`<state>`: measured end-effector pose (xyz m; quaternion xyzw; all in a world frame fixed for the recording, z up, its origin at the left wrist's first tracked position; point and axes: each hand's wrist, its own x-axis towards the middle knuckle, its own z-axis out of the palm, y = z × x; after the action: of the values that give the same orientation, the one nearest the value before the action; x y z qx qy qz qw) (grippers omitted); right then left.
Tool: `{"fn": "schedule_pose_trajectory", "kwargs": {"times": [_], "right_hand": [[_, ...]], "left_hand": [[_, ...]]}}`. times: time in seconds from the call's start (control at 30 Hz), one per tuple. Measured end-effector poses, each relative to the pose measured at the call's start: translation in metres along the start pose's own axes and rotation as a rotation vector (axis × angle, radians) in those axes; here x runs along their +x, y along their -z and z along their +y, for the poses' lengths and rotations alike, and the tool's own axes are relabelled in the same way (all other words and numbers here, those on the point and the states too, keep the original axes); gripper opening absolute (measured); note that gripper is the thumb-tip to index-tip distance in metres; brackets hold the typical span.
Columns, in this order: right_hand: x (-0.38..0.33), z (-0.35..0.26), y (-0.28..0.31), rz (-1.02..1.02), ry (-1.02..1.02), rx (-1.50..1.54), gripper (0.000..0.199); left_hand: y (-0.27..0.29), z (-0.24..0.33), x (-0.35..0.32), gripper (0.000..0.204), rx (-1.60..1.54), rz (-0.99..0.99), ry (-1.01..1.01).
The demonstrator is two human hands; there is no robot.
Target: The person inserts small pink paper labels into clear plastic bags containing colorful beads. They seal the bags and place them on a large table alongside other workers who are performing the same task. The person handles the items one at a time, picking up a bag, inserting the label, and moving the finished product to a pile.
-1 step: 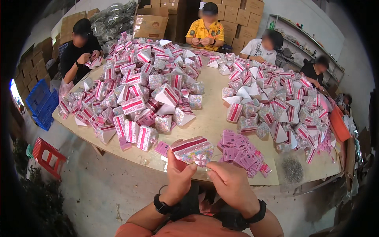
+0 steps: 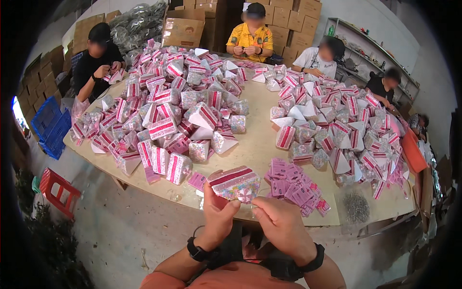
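Observation:
My left hand [image 2: 217,219] is closed round a toy cake slice [image 2: 235,182], with white speckled sides, a deep pink band and a multicoloured glittery face. It is held up over the table's near edge. At its lower end, by a pink-and-white swirl, my right hand [image 2: 279,222] pinches thumb to finger. What sits in that pinch is too small to make out. Just right of the slice lies a loose stack of pink printed cards [image 2: 294,185]. A single pink card [image 2: 197,181] lies to its left.
Large heaps of similar cake slices [image 2: 162,128] cover the table's [image 2: 262,139] left and right sides. A clear bag of small metal pieces [image 2: 355,207] lies near right. Several people sit round the table. A red stool [image 2: 60,192] and blue crates [image 2: 52,126] stand left; an orange bin [image 2: 414,151] is right.

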<state>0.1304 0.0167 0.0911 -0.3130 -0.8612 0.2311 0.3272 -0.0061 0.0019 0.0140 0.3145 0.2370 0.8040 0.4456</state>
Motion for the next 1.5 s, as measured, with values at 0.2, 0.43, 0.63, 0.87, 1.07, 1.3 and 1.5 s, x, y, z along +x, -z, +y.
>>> {"fn": "schedule_pose_trajectory", "kwargs": {"times": [0.2,0.43,0.63,0.87,1.07,1.3,1.5], "right_hand": [[-0.0016,0.0008,0.0031,-0.001,-0.005,-0.014,0.018],[-0.0035,0.003,0.0059,-0.005,-0.018,-0.033,0.017],[-0.0047,0.0021,0.0085,-0.031,-0.065,-0.083,0.016],[-0.0034,0.0016,0.0061,0.005,-0.153,-0.029,0.014],[-0.0019,0.0035,0.0041,0.063,-0.296,0.231,0.01],[-0.0047,0.0069,0.0008,0.091,-0.313,0.237,0.012],[-0.0062,0.0057,-0.0013,0.138,-0.253,0.146,0.01]], "left_hand": [[-0.0025,-0.0002,-0.0019,0.069,0.07,-0.017,-0.058],[-0.0025,-0.0044,-0.0027,0.066,0.13,-0.01,-0.083],[-0.0022,-0.0057,-0.0053,0.068,0.242,-0.031,-0.146],[0.0025,-0.0097,-0.0053,0.069,0.396,-0.101,-0.28],[0.0006,-0.0076,-0.0058,0.069,0.355,-0.109,-0.267],[0.0002,-0.0073,-0.0078,0.07,0.37,-0.11,-0.261],[-0.0016,-0.0088,-0.0083,0.065,0.415,-0.092,-0.304]]}}
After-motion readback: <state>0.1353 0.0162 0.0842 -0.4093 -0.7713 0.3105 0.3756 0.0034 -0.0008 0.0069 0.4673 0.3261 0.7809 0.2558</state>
